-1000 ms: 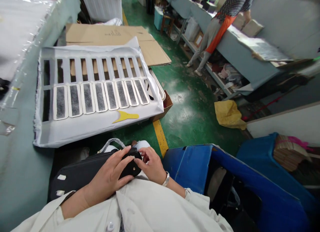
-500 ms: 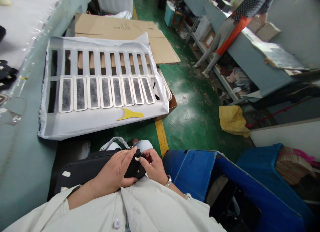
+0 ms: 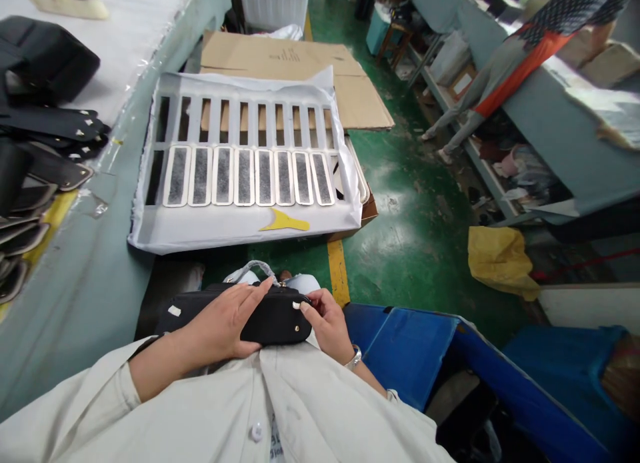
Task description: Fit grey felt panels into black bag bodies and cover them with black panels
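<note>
A black handbag (image 3: 275, 318) lies across my lap, its plastic-wrapped handle (image 3: 255, 268) sticking out on the far side. Small gold studs and white tabs show on the face turned up to me. My left hand (image 3: 223, 322) spans the bag near its middle, fingers along the top and thumb at the near edge. At the bag's right end my right hand (image 3: 327, 320) pinches the edge beside a white tab (image 3: 296, 306). What lies under the right fingertips is mostly hidden.
Ahead, a white-covered frame (image 3: 240, 226) bears several grey-and-white strips and a yellow piece (image 3: 285, 221). Flat cardboard (image 3: 360, 96) lies behind it. Black bag parts (image 3: 50, 126) cover the left table. A blue bin (image 3: 400, 336) stands right. A person (image 3: 500, 83) works at the far bench.
My view has swung left, so more of the left table shows. The left hand has slid back from the bag's right end, baring more of it. The right hand stays at that end.
</note>
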Motion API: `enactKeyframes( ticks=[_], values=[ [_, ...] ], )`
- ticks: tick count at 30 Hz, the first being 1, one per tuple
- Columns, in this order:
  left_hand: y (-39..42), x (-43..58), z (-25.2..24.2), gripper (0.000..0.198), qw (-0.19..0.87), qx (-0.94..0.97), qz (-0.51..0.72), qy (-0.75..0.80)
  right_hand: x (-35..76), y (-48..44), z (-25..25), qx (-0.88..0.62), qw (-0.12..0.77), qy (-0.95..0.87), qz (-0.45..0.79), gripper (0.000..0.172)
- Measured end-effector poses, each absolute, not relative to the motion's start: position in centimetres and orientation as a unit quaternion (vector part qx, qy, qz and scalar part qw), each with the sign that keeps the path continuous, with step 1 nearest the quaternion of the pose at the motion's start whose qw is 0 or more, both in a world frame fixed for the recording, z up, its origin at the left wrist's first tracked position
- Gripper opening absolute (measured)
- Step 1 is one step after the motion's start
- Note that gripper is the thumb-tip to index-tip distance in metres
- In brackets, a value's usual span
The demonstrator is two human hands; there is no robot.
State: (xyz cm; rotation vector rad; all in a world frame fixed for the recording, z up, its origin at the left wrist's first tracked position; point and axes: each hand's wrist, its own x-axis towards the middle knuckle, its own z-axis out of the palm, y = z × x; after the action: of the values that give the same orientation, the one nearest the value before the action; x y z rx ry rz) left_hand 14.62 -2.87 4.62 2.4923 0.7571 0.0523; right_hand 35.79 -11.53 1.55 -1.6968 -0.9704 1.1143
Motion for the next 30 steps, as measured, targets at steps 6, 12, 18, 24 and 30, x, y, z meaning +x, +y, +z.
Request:
enactKeyframes(
  ticks=[6,12,18,24,30],
  values=[
    [-2.6,14.5,5.1,0.104,0.275,0.919,0.015,0.283,36.4,-11.2,2.4,-0.682,0.388,-0.510,0.352,0.008],
    [-2.1,11.3,5.1,0.096,0.246,0.928,0.002,0.278,35.6,-9.4,4.9,-0.615,0.288,-0.699,0.222,0.035],
    [-3.1,10.0,5.3,0.081,0.154,0.937,0.004,0.314,32.0,-7.2,6.1,-0.572,0.112,-0.802,0.130,0.017],
    [-3.4,10.1,5.6,0.075,0.148,0.933,0.023,0.327,31.1,-6.5,6.0,-0.584,0.091,-0.800,0.104,0.020],
    [-3.0,10.0,5.7,0.074,0.181,0.924,0.029,0.335,30.5,-5.6,5.3,-0.583,0.064,-0.803,0.104,0.032]
  ],
)
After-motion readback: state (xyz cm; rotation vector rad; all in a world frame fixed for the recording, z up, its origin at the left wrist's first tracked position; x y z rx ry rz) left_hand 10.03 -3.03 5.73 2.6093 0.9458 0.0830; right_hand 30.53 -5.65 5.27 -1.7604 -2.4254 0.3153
